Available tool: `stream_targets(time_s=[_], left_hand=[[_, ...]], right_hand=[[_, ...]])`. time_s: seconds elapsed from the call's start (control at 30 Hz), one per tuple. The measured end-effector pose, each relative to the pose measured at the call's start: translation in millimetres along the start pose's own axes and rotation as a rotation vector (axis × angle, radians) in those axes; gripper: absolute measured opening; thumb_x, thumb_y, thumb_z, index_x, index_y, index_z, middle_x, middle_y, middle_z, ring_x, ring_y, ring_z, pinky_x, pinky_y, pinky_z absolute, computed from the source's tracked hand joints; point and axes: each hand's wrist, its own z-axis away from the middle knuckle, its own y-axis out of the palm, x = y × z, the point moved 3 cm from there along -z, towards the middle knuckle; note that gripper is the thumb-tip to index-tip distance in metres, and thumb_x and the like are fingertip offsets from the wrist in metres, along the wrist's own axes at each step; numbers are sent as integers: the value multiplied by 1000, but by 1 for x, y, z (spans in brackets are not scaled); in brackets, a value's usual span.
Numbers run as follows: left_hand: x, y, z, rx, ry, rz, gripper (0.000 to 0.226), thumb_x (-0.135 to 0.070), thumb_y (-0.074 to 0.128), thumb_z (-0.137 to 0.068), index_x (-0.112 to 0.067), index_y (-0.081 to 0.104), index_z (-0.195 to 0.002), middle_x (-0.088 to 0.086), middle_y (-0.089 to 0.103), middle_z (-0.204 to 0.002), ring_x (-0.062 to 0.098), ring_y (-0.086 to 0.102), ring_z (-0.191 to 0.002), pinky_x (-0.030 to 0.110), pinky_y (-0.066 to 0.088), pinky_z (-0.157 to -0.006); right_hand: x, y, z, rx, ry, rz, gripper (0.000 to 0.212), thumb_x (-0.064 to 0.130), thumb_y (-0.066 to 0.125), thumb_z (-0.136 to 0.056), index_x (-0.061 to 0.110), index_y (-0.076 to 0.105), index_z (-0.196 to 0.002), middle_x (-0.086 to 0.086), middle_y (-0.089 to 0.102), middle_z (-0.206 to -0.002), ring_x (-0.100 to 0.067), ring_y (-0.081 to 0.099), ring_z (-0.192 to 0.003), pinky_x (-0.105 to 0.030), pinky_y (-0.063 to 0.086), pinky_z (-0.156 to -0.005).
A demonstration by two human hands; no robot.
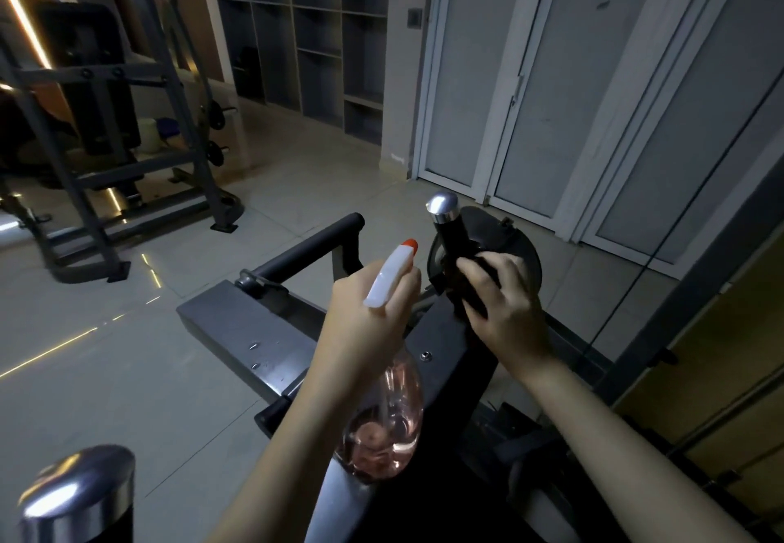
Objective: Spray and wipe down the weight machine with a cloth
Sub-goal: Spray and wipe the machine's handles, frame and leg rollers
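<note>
Left hand (369, 321) grips a clear, pink-filled spray bottle (388, 423). Right hand (509, 309), at one o'clock of it, clutches a dark cloth (473, 298) round the chrome-capped black handle (449, 232) of the grey steel weight machine (237, 321). Glossy pale floor tiles (127, 372) lie at nine o'clock.

Dim room. Warm strip light (25, 20) far off beyond the left hand (365, 321), streaks mirrored on floor tiles (85, 330). Glare on chrome cap (441, 203) just above right hand (505, 313). Edges bowed, slightly soft.

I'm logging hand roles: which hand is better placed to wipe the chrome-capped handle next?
Right. The right hand holds the dark cloth against that handle; the left hand grips the spray bottle.
</note>
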Motion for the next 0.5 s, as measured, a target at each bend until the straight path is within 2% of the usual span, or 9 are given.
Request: stream_targets(time_s=[0.07, 0.17, 0.23, 0.33, 0.5], left_hand=[[1, 0, -1, -1, 2, -28, 38, -28, 52, -93, -2, 38, -70, 22, 35, -63, 21, 28, -55, 34, 25, -52], [3, -1, -1, -5, 20, -82, 32, -32, 49, -87, -16, 40, -61, 0, 41, -55, 13, 34, -52, 29, 29, -50], [4, -3, -1, -6, 25, -87, 33, -36, 48, -87, -13, 44, -64, 4, 43, -56, 18, 36, -53, 35, 30, -51], [4, -5, 0, 8, 78, -134, 43, -39, 45, -88, 3, 51, -79, 23, 51, -67, 32, 42, -57, 41, 35, -51], [2, -4, 2, -24, 49, -92, 41, -38, 48, -88, -2, 42, -70, 20, 44, -62, 24, 34, -55, 44, 33, -51]], right_hand=[[8, -3, -20, -26, -294, 66, 32, 9, 56, -89, 11, 51, -121, -12, 48, -117, -27, 47, -104, -37, 44, -90], [14, 3, -52, -71, -586, 179, 23, 7, 54, -93, 7, 57, -115, -16, 60, -121, -27, 53, -112, -39, 39, -99], [10, 17, -62, -12, -712, 302, 18, 8, 54, -93, 7, 61, -109, -14, 63, -123, -27, 55, -120, -41, 33, -108], [6, 38, -56, 129, -794, 497, 26, 5, 44, -94, 1, 64, -110, -16, 61, -125, -28, 52, -124, -40, 28, -111], [-2, 61, -31, 330, -779, 680, 36, 2, 36, -91, -3, 71, -98, -19, 68, -107, -31, 61, -110, -42, 36, -103]])
